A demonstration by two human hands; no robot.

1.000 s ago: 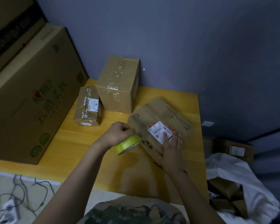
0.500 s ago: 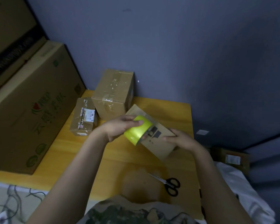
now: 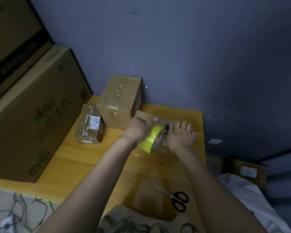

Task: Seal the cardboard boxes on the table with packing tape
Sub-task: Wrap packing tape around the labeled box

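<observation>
Black-handled scissors (image 3: 176, 198) lie at the near edge of the wooden table (image 3: 84, 158); beyond them the left hand (image 3: 138, 130) grips a yellow-green roll of packing tape (image 3: 152, 140) against a flat cardboard box (image 3: 146, 116), which the right hand (image 3: 181, 135) presses down with fingers laid flat, so this box seems mid-sealing. Farther back, a small box (image 3: 89, 125) with a white shipping label too blurred to read and a taller box (image 3: 119, 101) already carry clear tape. At far left, a large carton (image 3: 32, 115) shows green Chinese characters I cannot make out.
</observation>
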